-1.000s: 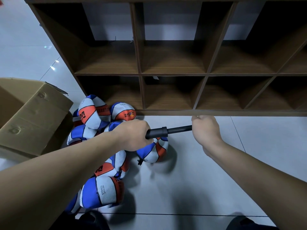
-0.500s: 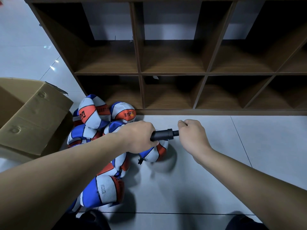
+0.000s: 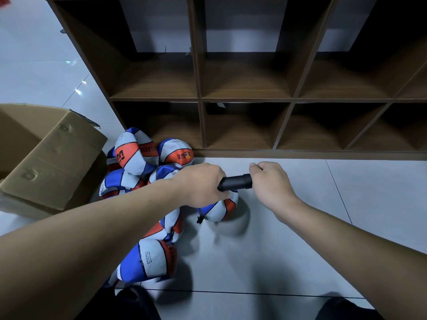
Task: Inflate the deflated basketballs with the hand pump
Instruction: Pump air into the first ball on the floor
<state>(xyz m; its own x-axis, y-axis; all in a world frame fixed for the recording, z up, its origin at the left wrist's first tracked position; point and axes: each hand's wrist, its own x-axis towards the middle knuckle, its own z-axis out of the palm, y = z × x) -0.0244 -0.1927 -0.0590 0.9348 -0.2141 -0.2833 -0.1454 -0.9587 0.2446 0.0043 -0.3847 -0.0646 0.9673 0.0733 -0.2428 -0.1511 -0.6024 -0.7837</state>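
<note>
Ahead, I see a brown shelf [image 3: 245,98] on the tiled floor [image 3: 300,227], a cardboard box [image 3: 46,153] at its left end. Deflated balls [image 3: 147,262] pile between box and shelf corner. My left hand [image 3: 201,185] grips the black pump [image 3: 235,182] barrel; my right hand [image 3: 270,183] is closed round its handle end. Below the pump lies one ball [image 3: 219,209], on the floor.

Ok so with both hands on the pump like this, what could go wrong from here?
The ball under the pump lies loose on the smooth floor, held by neither hand, so it could roll or tug the needle sideways. The right hand sits tight against the barrel and might get pinched. The connection itself is hidden under the left hand.
</note>
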